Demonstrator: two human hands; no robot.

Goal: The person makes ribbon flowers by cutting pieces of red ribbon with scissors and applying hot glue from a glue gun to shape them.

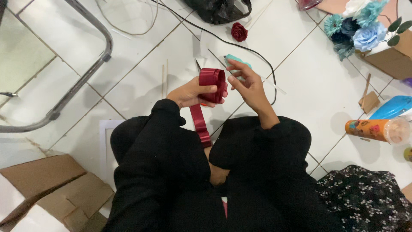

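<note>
Left hand (189, 92) of mine pinches a coil of dark red ribbon (213, 83), thumb and fingers clamped on its near side, while the loose tail (200, 122) hangs down toward six o'clock over my black sleeves. Right hand (246, 83) sits just at three o'clock of the coil, fingers half curled and touching its edge, with a teal glue gun (237, 61) lying on the white tiled floor (309, 86) right behind it; whether I grip the tool I cannot tell. A finished red ribbon rose (239, 32) lies at twelve o'clock, a bunch of blue paper flowers (358, 25) at two o'clock, an orange can (375, 129) at four o'clock, cardboard (51, 189) at eight o'clock. As I judge it, the loops could spring open if my left pinch loosens, since the satin looks slick and stiff. The black cord (262, 56) running past my right hand could also snag a finger.
</note>
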